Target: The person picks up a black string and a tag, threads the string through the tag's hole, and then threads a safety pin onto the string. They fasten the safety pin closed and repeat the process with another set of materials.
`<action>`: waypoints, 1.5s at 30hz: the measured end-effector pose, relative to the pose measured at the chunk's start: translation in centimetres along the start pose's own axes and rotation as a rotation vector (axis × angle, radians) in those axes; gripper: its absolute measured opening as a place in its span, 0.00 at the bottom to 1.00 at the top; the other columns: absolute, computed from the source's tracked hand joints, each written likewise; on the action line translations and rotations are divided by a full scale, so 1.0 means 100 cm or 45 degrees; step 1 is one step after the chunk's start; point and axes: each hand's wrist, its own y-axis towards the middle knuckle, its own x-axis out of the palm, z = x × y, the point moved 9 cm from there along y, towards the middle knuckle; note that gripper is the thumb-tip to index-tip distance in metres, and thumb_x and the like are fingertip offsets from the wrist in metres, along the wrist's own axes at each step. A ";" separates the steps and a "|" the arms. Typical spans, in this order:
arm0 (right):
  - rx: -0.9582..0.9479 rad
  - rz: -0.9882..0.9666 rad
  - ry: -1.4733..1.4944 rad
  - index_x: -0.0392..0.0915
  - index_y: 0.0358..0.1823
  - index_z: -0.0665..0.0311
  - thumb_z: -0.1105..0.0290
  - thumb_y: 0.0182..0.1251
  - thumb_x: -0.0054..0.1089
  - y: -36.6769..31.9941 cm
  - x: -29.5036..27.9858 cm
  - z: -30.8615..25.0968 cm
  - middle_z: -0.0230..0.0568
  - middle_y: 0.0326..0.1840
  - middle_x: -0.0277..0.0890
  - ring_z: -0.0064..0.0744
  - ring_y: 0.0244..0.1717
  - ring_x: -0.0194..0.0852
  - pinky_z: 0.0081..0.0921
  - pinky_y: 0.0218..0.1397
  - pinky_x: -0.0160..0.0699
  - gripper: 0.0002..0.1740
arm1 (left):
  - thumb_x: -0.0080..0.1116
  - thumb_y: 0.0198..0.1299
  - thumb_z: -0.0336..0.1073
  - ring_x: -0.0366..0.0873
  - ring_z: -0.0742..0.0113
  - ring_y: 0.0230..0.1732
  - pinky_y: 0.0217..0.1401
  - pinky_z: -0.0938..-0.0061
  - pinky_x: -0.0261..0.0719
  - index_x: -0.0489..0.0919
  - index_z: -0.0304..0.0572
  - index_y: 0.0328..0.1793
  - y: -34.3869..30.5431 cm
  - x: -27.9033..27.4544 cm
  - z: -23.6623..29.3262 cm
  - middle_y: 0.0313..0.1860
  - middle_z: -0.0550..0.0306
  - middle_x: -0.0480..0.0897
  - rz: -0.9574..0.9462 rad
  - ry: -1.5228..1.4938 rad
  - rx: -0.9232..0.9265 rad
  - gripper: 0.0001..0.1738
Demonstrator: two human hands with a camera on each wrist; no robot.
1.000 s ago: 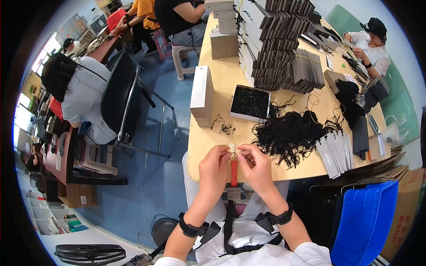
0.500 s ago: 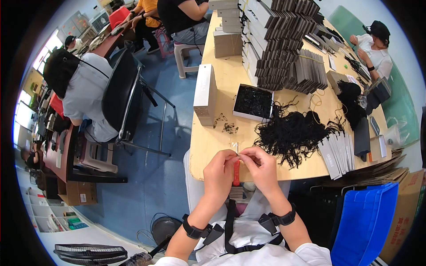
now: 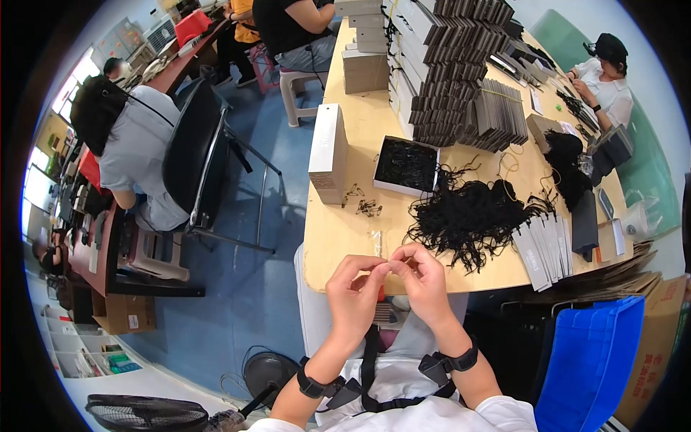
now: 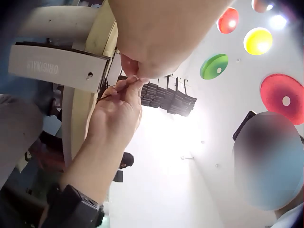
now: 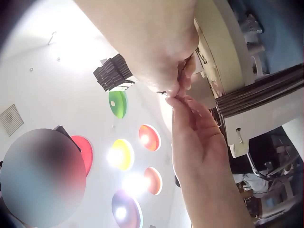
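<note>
My left hand (image 3: 351, 294) and right hand (image 3: 426, 288) meet fingertip to fingertip just over the table's near edge. Each pinches with thumb and forefinger at a thin black cord (image 4: 105, 98), mostly hidden by the fingers; I cannot tell what fitting is on it. Below the hands, a red handle (image 3: 381, 293) partly shows. On my lap is a stack of grey card tags (image 3: 385, 314); in the left wrist view a white tag face (image 4: 52, 67) reads "ORIGINALS" and has a hole.
A heap of black cords (image 3: 471, 223) lies right of a white box (image 3: 404, 189) holding small black pieces. Several small loops (image 3: 369, 208) lie nearby. A standing stack of tags (image 3: 328, 155), tall tag piles (image 3: 446, 86) and fanned tags (image 3: 540, 252) surround them. A blue crate (image 3: 594, 360) stands at right.
Both hands have drawn slightly down toward the body, their fingertips now together and covering more of the red handle. The view has shifted a little.
</note>
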 end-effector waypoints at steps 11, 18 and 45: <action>-0.105 -0.121 -0.075 0.74 0.37 0.69 0.76 0.65 0.58 -0.005 0.002 -0.011 0.35 0.34 0.75 0.22 0.36 0.74 0.20 0.44 0.74 0.04 | 0.61 0.60 0.29 0.75 0.76 0.34 0.36 0.82 0.73 0.81 0.34 0.39 0.000 -0.006 -0.006 0.36 0.59 0.81 -0.069 -0.247 -0.310 0.05; 0.120 -0.087 0.317 0.72 0.40 0.71 0.75 0.67 0.57 -0.013 0.003 0.003 0.33 0.35 0.75 0.21 0.37 0.74 0.18 0.45 0.74 0.06 | 0.62 0.60 0.29 0.79 0.71 0.40 0.35 0.79 0.79 0.82 0.35 0.39 -0.012 -0.012 0.030 0.37 0.56 0.81 0.077 0.078 0.072 0.05; -0.003 0.028 0.198 0.76 0.43 0.74 0.79 0.65 0.59 -0.024 0.000 -0.011 0.40 0.38 0.80 0.22 0.38 0.79 0.18 0.43 0.79 0.07 | 0.61 0.54 0.19 0.78 0.64 0.30 0.32 0.76 0.76 0.84 0.37 0.40 -0.025 -0.008 0.037 0.31 0.53 0.79 0.199 0.504 0.392 0.09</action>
